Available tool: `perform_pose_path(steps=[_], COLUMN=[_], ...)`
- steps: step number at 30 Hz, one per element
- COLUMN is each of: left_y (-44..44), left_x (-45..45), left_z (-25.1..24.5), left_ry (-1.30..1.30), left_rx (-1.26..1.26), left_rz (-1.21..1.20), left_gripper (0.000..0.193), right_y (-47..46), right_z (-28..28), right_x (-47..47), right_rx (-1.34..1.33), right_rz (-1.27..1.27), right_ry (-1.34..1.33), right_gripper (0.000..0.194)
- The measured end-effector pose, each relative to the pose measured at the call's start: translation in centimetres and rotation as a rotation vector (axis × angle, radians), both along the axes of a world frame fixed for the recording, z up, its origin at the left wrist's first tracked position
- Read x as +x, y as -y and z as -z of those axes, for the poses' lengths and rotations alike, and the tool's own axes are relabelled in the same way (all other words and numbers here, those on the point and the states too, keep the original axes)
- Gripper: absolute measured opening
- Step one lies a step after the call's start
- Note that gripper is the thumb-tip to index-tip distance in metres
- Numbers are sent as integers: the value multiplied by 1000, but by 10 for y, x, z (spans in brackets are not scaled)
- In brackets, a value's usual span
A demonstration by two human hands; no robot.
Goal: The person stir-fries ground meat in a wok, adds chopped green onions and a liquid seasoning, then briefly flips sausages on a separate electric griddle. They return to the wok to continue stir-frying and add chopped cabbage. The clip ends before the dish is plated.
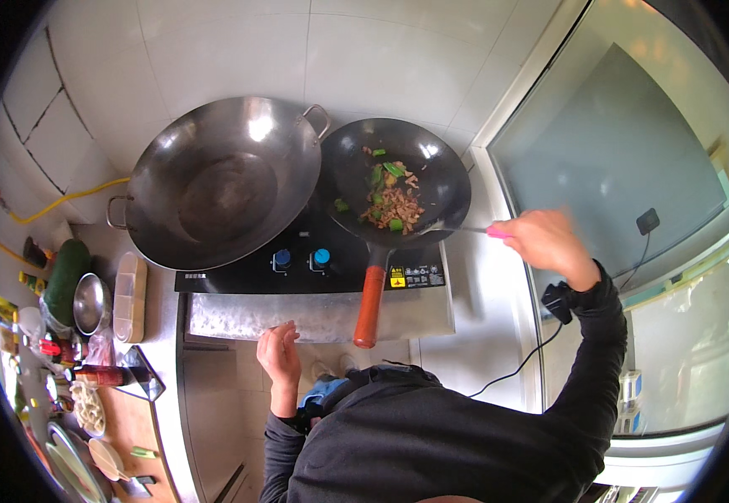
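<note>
My right hand (543,242) grips the pink handle of a metal spatula (465,229). The spatula reaches over the right rim of a dark wok (443,176), its tip beside the food. Small pieces of browned meat (396,207) and cut green pepper (394,169) lie in the bottom of this wok. Its red-brown wooden handle (371,308) points towards me, untouched by either hand. My left hand (279,355) hangs near the front edge of the stove, fingers loosely bent and holding nothing. Left of the food stands a larger two-handled wok (226,188) with no food visible in it.
Both woks sit on a black gas stove (301,251) with two blue knobs. On the left counter are a large green gourd (68,283), a metal bowl (92,304), a divided container (129,298) and several bottles. A framed glass panel (597,157) stands close on the right.
</note>
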State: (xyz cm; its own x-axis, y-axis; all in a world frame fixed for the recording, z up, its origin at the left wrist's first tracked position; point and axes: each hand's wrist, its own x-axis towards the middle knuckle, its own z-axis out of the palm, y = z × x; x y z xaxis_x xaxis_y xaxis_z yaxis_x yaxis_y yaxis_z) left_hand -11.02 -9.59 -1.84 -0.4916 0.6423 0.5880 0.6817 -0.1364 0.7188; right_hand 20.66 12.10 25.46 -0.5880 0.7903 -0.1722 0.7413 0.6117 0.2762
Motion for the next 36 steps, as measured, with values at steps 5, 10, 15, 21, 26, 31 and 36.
perform_pose_path(steps=[5,10,15,21,26,31,36], left_y=[-13,-16,-1,-6,-42,-77,-79], left_x=[23,38,31,35,52,68,81], left_z=[-12,-20,-18,-14,-19,-28,-38], left_ry=[305,371,393,728,1376,1796,1747], left_rx=[-164,-216,-224,-265,-490,-601,-613], left_rz=[251,468,469,664,1029,1164,907], left_gripper=[36,48,50,59,73,64,49], right_y=[-65,-171,-216,-206,-126,-59,-6], right_z=[58,5,26,69,89,41,-14], right_x=[-27,29,-8,-110,-79,-16,-2], right_rx=[11,-519,-439,-374,-145,-28,-180], right_rz=[-41,552,684,208,-375,-219,-61], right_ry=[-169,-226,-222,-378,-357,-199,-100], right_gripper=[26,48,44,41,24,30,23])
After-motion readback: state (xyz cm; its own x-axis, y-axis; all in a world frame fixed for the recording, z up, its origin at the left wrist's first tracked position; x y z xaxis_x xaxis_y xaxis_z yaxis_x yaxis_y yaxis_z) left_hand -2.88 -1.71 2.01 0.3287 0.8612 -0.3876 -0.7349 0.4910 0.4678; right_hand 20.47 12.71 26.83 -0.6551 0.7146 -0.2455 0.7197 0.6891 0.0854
